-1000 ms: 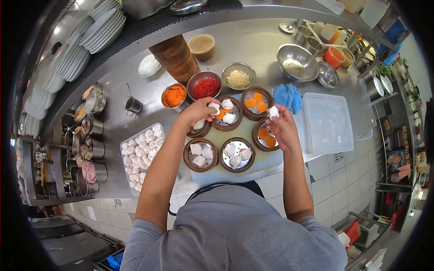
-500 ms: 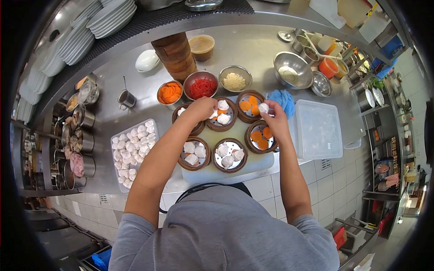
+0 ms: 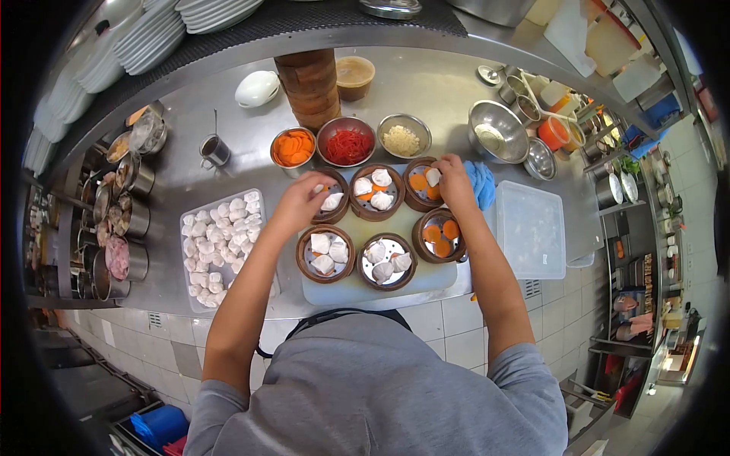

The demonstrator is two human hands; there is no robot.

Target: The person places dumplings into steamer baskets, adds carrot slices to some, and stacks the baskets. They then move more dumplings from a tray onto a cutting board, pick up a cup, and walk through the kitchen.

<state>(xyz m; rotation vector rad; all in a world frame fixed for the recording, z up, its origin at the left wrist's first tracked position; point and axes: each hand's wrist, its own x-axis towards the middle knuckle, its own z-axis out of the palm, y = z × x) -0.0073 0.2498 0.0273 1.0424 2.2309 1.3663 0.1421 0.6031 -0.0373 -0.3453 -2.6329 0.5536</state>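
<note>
Six round steamer baskets stand in two rows on a pale board (image 3: pixel 315 292). My left hand (image 3: pixel 300 201) is closed at the back-left basket (image 3: pixel 331 216), its fingertips on something pale; a white dumpling (image 3: pixel 332 201) lies there. With closed fingers my right hand (image 3: pixel 454 182) holds a dumpling (image 3: pixel 433 177) over carrot slices in the back-right basket (image 3: pixel 420 205). Three dumplings with carrot fill the back-middle basket (image 3: pixel 377 193). Dumplings also lie in the front-left basket (image 3: pixel 325 253) and front-middle basket (image 3: pixel 386 261). The front-right basket (image 3: pixel 439 236) holds carrot slices only.
A tray of dumplings (image 3: pixel 220 239) is at the left. Behind the baskets stand bowls of sliced carrot (image 3: pixel 293 147), red shreds (image 3: pixel 346 143) and chopped pale pieces (image 3: pixel 403 139). A blue cloth (image 3: pixel 480 185) and clear plastic lid (image 3: pixel 530 232) lie at the right.
My left hand has moved left from the back-middle basket to the back-left one. My right hand has brought its dumpling down into the back-right basket. The view has shifted slightly.
</note>
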